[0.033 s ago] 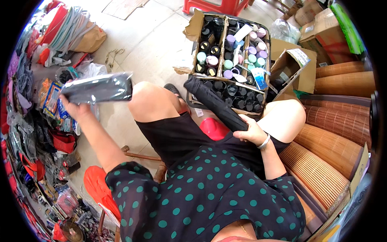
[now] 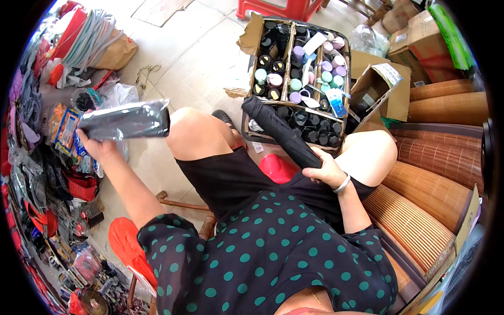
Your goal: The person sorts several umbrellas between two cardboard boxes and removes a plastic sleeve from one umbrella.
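Observation:
Out to the left, my left hand (image 2: pixel 98 148) grips one end of a long dark package (image 2: pixel 128 122) in shiny clear plastic; what is inside is hard to make out. My right hand (image 2: pixel 328 170) is wrapped round the lower end of a folded black umbrella (image 2: pixel 281 131). The umbrella slants up and left above my lap, its far end near the front-left corner of an open carton (image 2: pixel 289 63). Rows of what look like folded umbrellas stand upright in that carton, black ones (image 2: pixel 310 128) at the front and purple, mint and pink-topped ones farther back.
A smaller open carton (image 2: pixel 391 76) leans right of the big one. Rolled bamboo mats (image 2: pixel 420 197) line the right side. Bagged goods (image 2: pixel 79 184) pile up at left. A red stool (image 2: pixel 278 9) stands at the back. Something red (image 2: pixel 277 168) lies between my knees.
The package in my left hand has dropped slightly and levelled. The umbrella in my right hand has barely shifted.

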`<action>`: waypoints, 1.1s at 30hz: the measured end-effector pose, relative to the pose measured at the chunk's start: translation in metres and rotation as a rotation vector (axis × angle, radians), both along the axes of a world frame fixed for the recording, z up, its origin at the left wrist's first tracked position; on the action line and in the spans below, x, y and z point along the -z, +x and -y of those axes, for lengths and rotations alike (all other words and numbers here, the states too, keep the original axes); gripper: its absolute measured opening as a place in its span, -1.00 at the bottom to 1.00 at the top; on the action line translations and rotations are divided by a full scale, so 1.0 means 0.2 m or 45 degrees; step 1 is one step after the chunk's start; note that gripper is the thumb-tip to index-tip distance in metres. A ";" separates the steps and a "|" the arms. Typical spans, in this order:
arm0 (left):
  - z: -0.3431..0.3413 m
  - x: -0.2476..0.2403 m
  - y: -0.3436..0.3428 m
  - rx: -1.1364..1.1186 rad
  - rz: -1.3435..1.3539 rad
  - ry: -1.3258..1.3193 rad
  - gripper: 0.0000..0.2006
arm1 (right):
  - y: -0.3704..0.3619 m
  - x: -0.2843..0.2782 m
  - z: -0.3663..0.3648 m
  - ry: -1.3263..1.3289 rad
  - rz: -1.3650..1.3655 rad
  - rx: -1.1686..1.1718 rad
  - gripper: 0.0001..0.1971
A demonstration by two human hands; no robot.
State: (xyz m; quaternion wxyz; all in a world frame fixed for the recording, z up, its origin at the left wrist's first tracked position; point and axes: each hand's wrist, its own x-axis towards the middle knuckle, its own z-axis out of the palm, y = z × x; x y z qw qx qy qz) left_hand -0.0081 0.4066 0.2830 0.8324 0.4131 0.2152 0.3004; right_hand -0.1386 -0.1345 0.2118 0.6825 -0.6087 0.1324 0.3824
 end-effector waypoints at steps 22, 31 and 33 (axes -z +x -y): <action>0.96 0.26 -0.23 0.382 0.186 -0.320 -0.53 | 0.10 0.01 -0.62 0.559 0.249 0.327 -0.65; 0.65 0.27 -0.23 0.303 0.059 -0.181 -0.72 | 0.09 0.01 -0.50 0.553 0.250 0.671 -0.68; 0.41 0.30 -0.25 0.196 0.175 -0.252 -0.70 | 0.07 0.10 -0.35 0.435 0.153 0.780 -0.73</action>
